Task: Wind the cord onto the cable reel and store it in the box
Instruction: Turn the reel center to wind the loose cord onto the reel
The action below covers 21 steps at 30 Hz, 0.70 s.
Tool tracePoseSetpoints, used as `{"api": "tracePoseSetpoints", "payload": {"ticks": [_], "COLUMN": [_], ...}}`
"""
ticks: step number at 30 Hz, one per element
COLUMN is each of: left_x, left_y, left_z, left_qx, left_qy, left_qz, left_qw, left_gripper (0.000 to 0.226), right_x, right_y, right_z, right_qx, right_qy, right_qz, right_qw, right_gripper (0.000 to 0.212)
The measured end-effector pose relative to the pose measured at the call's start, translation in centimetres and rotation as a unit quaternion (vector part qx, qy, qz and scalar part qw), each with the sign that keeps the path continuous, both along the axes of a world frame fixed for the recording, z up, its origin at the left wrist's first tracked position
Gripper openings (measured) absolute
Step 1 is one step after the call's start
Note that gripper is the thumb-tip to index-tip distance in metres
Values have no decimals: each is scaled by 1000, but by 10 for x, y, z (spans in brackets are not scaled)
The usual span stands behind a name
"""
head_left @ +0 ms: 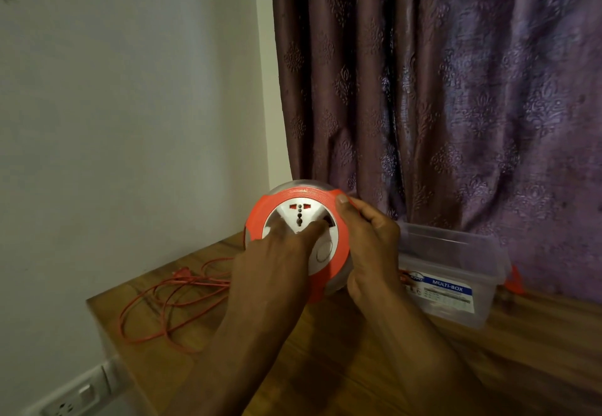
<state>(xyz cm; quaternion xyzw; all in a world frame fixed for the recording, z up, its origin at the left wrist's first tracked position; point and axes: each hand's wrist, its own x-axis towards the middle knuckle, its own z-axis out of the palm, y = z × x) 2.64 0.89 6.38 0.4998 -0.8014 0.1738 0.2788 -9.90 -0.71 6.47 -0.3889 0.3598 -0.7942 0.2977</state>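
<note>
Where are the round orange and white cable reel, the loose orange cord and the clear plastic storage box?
Round orange and white cable reel (301,210): head view, white socket face.
Loose orange cord (156,298): head view, coiled loops on table.
Clear plastic storage box (452,288): head view, front label.

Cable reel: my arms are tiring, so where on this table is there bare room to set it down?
Bare wood lies at the near right of the table, in front of the clear box and right of the right hand. The left part is crowded: loose orange cord sprawls there to the edge. Both hands, the left hand too, hold the cable reel.
</note>
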Motion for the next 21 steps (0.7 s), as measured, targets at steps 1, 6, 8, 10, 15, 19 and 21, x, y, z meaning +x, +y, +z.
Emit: {"api": "tracePoseSetpoints", "payload": {"ticks": [1,6,8,10,15,19,21], "left_x": [-1,-4,-5,-7,-3,3,8], "left_y": [1,1,5,8,7,9,9], "left_z": [2,11,11,8,12,13,12], "left_qx": [-10,-3,-4,-14,-37,-45,-47], "left_qy": [-6,-20,-28,-42,-55,-81,-69], "left_qz": [0,-1,-13,-27,-47,-64,-79], "left_qw": [1000,1000,1000,999,997,994,993], "left_gripper": [64,52,42,32,16,11,9], "right_x": [0,1,0,-2,-4,-4,-2], "right_y": [-1,-1,0,1,1,0,1], "right_z": [0,-1,0,1,0,-2,-1], "right_qx": [1,13,13,12,27,31,32], "right_qy": [0,-3,-1,7,6,12,22], "right_qz": [2,10,13,13,11,36,37], "right_qw": [1000,1000,1000,1000,1000,999,999], "right_gripper": [15,17,20,25,20,24,26]}}
